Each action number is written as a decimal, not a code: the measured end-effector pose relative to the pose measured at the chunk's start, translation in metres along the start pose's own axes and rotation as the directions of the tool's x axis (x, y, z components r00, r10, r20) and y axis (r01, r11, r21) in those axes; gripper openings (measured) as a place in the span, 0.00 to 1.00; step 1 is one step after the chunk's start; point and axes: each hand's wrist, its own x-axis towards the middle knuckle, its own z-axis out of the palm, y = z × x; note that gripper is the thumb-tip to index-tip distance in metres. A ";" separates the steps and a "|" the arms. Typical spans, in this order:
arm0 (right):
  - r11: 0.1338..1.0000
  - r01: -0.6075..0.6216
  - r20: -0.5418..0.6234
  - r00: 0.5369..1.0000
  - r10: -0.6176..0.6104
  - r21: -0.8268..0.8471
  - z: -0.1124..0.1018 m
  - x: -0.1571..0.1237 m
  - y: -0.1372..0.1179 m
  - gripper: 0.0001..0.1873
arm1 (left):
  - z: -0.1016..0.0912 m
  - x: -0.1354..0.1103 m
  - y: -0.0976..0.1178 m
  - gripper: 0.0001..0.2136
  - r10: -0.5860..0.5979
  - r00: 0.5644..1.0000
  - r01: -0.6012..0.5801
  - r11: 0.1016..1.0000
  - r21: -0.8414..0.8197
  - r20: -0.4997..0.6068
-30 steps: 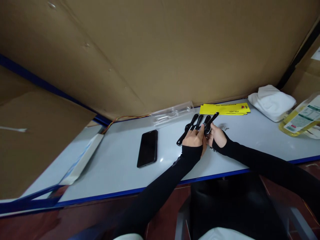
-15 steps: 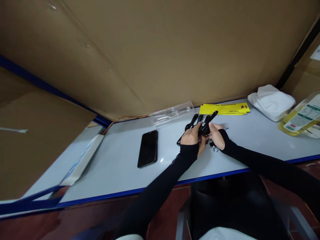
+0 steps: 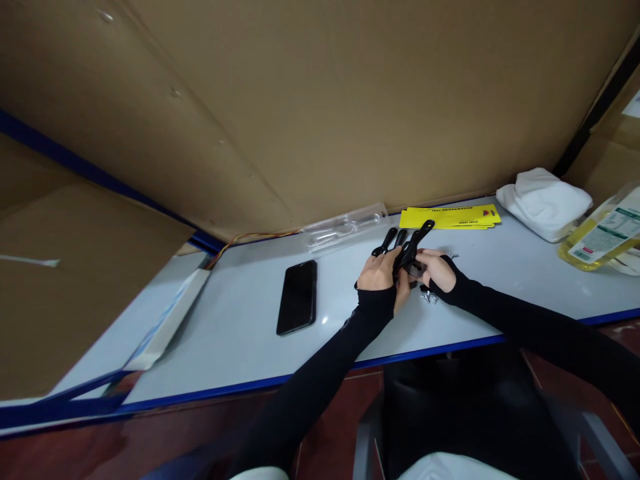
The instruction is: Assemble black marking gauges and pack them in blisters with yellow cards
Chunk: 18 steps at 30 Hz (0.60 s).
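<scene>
Both my hands meet over the white table [image 3: 240, 320], in long black sleeves. My left hand [image 3: 379, 275] is closed around a bunch of black plastic handled pieces [image 3: 406, 248], whose long ends stick out towards the wall. My right hand [image 3: 437, 268] grips the same bunch from the right, its fingers curled on one piece. Small metal parts [image 3: 429, 297] lie on the table just under my right wrist. How the black pieces join is hidden by my fingers.
A black phone [image 3: 297, 296] lies to the left of my hands. Behind them are a clear plastic blister pack [image 3: 345, 227] and yellow cards [image 3: 450, 217]. A white cloth [image 3: 545, 201] and a yellow bottle [image 3: 597, 239] sit at right. Cardboard walls stand behind.
My hands have closed in together on the black pieces and lifted them slightly. The small metal parts under my right wrist have come into view.
</scene>
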 end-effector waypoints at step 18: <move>0.066 0.507 0.476 0.841 -0.258 -0.860 -0.069 0.014 -0.041 0.11 | -0.011 0.058 -0.084 0.12 -0.368 0.897 0.349 0.929 0.121 0.245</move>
